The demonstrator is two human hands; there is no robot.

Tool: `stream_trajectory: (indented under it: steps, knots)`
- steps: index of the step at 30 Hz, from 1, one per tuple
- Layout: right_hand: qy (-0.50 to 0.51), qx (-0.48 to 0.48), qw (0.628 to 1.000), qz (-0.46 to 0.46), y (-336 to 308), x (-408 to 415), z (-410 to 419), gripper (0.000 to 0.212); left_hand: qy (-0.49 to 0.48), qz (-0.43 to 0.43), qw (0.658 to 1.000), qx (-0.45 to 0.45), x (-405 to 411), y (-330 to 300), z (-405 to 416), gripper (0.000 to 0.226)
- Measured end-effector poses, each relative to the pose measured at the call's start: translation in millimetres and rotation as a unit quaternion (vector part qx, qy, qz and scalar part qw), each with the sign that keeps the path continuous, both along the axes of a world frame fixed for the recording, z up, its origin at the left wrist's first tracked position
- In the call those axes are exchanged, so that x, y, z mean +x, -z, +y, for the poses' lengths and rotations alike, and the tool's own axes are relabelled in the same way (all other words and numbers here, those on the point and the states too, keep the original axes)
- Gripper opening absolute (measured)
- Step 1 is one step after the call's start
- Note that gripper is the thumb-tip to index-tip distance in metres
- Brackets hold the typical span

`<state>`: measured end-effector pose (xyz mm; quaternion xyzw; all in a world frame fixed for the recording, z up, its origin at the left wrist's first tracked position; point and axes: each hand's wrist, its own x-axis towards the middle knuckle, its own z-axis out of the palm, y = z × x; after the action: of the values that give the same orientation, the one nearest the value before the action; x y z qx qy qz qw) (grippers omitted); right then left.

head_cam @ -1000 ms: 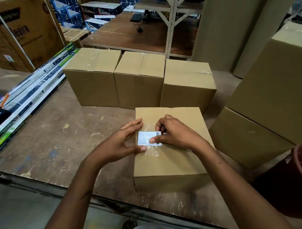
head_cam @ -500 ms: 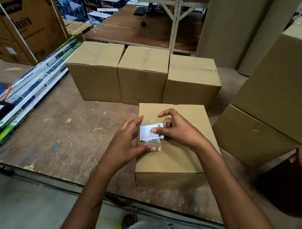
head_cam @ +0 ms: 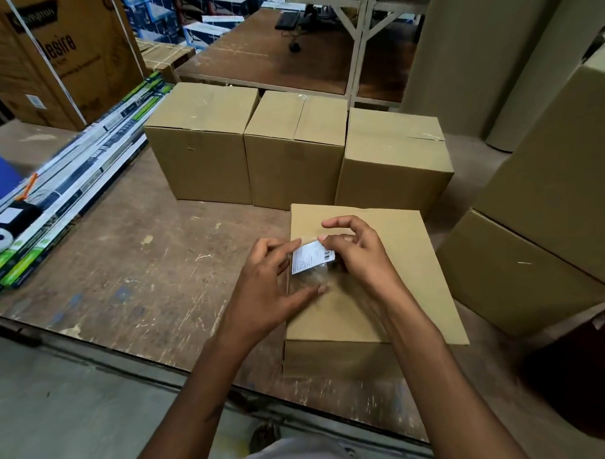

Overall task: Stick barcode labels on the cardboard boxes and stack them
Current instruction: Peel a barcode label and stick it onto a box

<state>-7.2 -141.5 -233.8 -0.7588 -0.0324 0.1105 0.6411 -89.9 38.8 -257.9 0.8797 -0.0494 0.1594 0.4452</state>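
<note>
Sticking the label [head_cam: 312, 260]: my right grip [head_cam: 355, 253] pinches its far corner, left grip [head_cam: 272, 285] holds the tape [head_cam: 308, 280]. Next I press it flat onto the box [head_cam: 382, 302] beneath.

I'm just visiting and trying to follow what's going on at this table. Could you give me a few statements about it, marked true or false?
1. The barcode label is over the top of the nearest cardboard box. True.
2. Three boxes stand in a row behind it. True.
3. Only the left hand is at the label. False: the right hand pinches it too.
4. The nearest box lies open. False: its top is closed.
5. The table is glass. False: worn wood.
</note>
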Motion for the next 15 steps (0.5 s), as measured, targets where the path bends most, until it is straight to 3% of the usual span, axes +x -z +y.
stream_trajectory:
  steps: [4,7,10,13,15]
  knots:
    - [-0.005,0.045,0.998,-0.039,-18,-9,12,0.005,-0.086,-0.049,0.994,0.039,-5,-2,-16,0.048]
    - [-0.033,0.09,0.994,-0.053,-27,-15,15,0.032,-0.122,-0.08,0.987,0.068,-6,-3,-16,0.024]
    - [-0.065,0.079,0.993,-0.057,-26,-17,15,0.035,-0.146,-0.098,0.98,0.097,-7,-1,-15,0.005]
    - [-0.1,0.026,0.989,-0.104,-16,-17,16,0.029,-0.151,-0.105,0.978,0.096,-8,3,-17,0.01]
    - [-0.116,-0.038,0.981,-0.153,-13,-18,16,0.042,-0.156,-0.105,0.978,0.089,-7,5,-18,0.015]
